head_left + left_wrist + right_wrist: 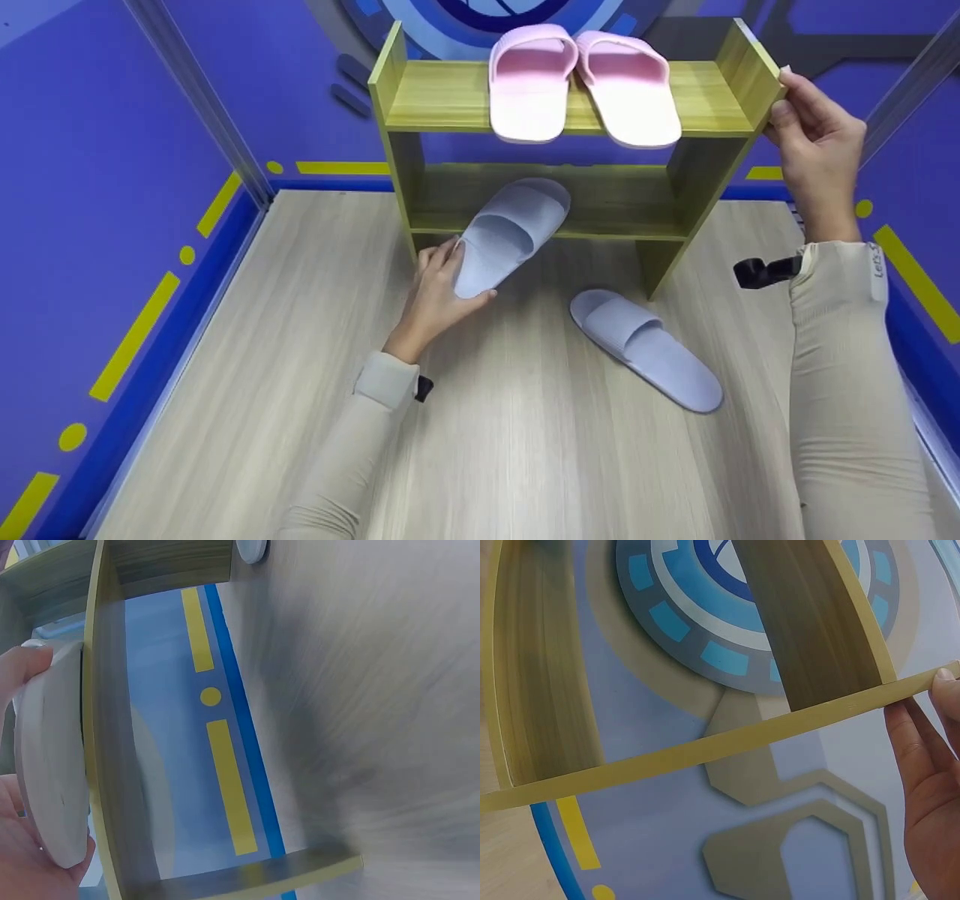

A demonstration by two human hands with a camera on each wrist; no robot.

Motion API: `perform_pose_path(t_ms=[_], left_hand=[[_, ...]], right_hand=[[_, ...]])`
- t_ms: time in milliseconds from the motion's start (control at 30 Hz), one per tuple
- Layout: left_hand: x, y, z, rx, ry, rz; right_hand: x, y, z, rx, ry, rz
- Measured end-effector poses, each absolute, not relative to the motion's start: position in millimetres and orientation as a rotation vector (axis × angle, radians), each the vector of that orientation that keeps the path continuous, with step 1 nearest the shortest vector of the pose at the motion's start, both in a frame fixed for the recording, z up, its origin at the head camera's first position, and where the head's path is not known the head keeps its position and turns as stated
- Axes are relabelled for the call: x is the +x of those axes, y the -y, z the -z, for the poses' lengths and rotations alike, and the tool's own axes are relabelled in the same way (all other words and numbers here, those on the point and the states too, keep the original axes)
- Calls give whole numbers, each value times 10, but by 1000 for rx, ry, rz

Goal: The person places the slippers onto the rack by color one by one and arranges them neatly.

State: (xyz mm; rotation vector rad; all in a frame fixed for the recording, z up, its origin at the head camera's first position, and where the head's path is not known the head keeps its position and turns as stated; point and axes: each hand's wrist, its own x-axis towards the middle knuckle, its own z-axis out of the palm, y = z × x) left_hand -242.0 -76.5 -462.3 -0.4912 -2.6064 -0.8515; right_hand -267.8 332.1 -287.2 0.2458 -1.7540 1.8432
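Note:
My left hand [439,292] grips a grey slipper [517,217] by its heel end, thumb on one side and fingers on the other. Its toe points up and right, over the middle shelf [622,202] of a wooden rack. In the left wrist view the held slipper [52,757] appears side-on, right beside the shelf's front edge. My right hand [821,142] pinches the upper front edge of the rack's right side panel [739,157] between thumb and fingers. The right wrist view shows the same hand [934,772] at that panel's edge.
Two pink slippers [529,90] sit side by side on the top shelf [442,94]. A second grey slipper [649,349] lies on the wood-look floor [510,450], in front of the rack's right leg. Blue walls [90,187] with yellow marks stand left, right and behind.

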Motion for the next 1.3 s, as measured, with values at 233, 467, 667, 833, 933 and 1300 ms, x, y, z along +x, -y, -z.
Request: perform_pose_path(t_ms=[233,467,667,833,933,1300], left_hand=[[-2464,665,4647,-446,2580,866],[-2485,575,4612,-395,2561,815],[-2521,521,4546,-341,2600,805],[-2573,486,4499,-300,2630,805],[-2602,467,4477,-297,2644,828],[-2615,559,4348,-367,2778,925]], right_hand=[[-2669,-3315,2870,245,1773,-1819],[-2675,-3337,2880,224,1786,-1819],[-2663,-3300,2866,263,1730,-1867],[-2665,-3301,2869,267,1716,-1875],[-2671,-3316,2873,261,1729,-1860],[-2664,-3290,2864,249,1743,-1844]])
